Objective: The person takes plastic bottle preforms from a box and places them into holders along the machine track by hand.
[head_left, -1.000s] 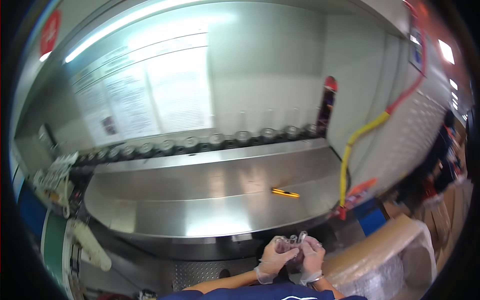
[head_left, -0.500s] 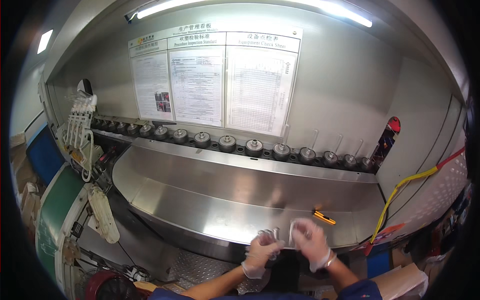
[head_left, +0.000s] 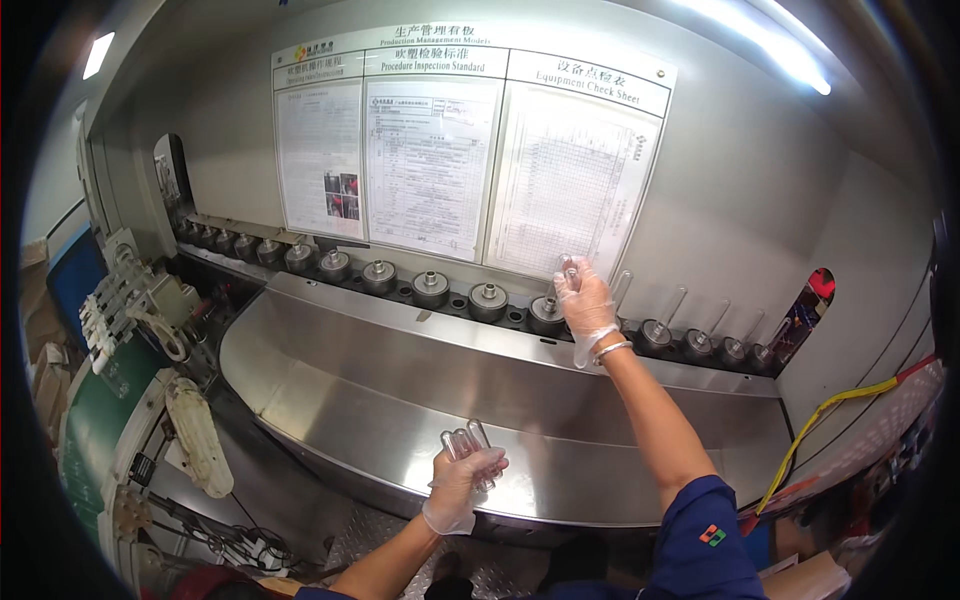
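Observation:
My left hand [head_left: 456, 490], in a clear glove, is closed round several clear plastic tubes with rounded tips [head_left: 466, 438], above the front edge of the steel tray. Stretched forward to the row of holders, my gloved right hand [head_left: 588, 308] grips a clear tube [head_left: 568, 264] by its upper part. It is over a round dark metal holder [head_left: 546, 314]; whether the tube is seated there is hidden by my fingers. To the right of this hand, several holders carry upright clear tubes [head_left: 670, 308]. The holders to the left [head_left: 488, 300] have bare metal tops.
A steel tray [head_left: 340, 385] lies below the row of holders. Papers in a board [head_left: 435, 170] hang on the back wall. At the left are a white jointed mechanism [head_left: 130, 310] and a green belt [head_left: 100, 430]; a yellow cord [head_left: 815, 420] hangs at the right.
My right hand has moved from beside the left one up to the holders with a tube. The left hand has shifted left with its tubes. The view has tilted, and my right arm now crosses the tray.

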`<state>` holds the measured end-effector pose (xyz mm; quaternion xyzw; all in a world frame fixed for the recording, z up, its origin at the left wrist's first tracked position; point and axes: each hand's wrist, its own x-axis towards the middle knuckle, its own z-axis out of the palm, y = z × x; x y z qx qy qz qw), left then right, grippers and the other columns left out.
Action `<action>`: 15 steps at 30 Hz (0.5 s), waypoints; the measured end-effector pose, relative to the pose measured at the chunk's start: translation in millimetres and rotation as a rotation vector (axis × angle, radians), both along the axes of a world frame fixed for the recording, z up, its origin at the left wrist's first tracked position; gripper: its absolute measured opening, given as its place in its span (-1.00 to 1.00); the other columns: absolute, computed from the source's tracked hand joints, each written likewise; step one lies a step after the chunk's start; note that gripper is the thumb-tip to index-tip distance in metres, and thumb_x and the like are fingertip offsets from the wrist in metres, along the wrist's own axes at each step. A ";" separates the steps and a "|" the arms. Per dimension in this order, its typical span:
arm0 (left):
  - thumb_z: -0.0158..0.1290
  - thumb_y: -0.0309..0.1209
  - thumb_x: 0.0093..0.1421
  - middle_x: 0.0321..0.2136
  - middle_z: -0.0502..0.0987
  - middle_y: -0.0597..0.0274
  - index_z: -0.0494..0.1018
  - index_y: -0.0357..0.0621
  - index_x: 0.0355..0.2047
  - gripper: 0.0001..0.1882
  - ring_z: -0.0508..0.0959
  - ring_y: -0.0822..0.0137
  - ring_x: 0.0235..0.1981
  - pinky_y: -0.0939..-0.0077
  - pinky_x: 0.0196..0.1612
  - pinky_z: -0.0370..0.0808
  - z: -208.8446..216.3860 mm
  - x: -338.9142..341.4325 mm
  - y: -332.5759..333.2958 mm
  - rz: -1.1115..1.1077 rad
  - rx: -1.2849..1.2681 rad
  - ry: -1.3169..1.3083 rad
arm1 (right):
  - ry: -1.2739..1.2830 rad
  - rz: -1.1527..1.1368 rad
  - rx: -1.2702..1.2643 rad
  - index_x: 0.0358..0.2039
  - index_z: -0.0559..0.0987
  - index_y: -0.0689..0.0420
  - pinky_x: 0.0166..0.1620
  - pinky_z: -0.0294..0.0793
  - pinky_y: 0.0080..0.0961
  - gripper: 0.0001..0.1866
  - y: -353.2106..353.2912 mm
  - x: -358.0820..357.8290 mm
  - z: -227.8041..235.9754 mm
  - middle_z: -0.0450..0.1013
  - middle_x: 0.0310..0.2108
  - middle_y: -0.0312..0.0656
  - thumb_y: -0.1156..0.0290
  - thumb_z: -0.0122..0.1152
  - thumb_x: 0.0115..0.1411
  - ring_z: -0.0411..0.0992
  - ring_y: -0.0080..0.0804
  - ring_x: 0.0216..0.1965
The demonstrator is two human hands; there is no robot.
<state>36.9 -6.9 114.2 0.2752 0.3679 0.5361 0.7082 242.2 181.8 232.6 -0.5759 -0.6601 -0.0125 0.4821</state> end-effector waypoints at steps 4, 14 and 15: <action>0.19 -0.51 0.04 -0.45 0.57 0.14 0.47 -0.28 -0.41 -0.86 0.62 0.30 -0.38 0.48 -0.26 0.55 -1.4 -12.2 5.3 -0.002 -0.031 -0.031 | -0.243 -0.066 -0.028 -0.10 0.49 0.14 -0.29 0.48 -0.22 -0.63 -3.5 1.1 14.8 0.53 -0.43 0.02 0.15 0.15 0.19 0.53 -0.03 -0.31; 0.19 -0.49 0.06 -0.42 0.56 0.17 0.50 -0.27 -0.37 -0.86 0.61 0.34 -0.36 0.49 -0.22 0.54 19.4 -21.7 29.4 -0.117 0.024 -0.069 | 0.102 0.144 -0.148 -0.39 0.45 0.22 -0.33 0.41 -0.18 -0.37 21.4 -92.0 29.2 0.43 -0.57 0.03 -0.22 0.17 0.10 0.46 0.00 -0.46; 0.19 -0.48 0.06 -0.43 0.56 0.18 0.50 -0.27 -0.37 -0.85 0.61 0.35 -0.35 0.49 -0.21 0.54 22.2 -23.0 29.4 -0.133 0.012 -0.061 | 0.046 0.106 -0.210 -0.39 0.46 0.24 -0.31 0.42 -0.17 -0.36 29.3 -97.3 25.2 0.45 -0.54 0.06 -0.23 0.18 0.08 0.47 0.02 -0.43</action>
